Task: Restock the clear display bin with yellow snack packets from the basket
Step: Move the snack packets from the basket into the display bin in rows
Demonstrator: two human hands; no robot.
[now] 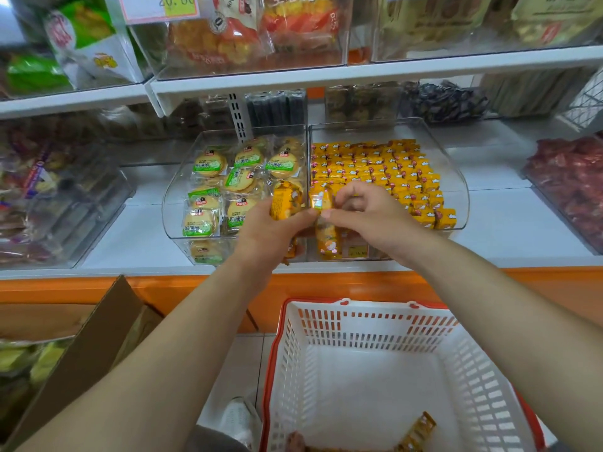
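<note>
Now the placing step is in hand: the left hand grips one yellow packet and the right hand pinches a second packet, both at the front left corner of the clear bin. Next they should go down past its front wall, where room seems left. Below the bin, the basket is almost empty.

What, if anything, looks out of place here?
Nothing spilled or damaged. One yellow packet stands on end at the clear bin's front wall, apart from the neat rows behind it.
</note>
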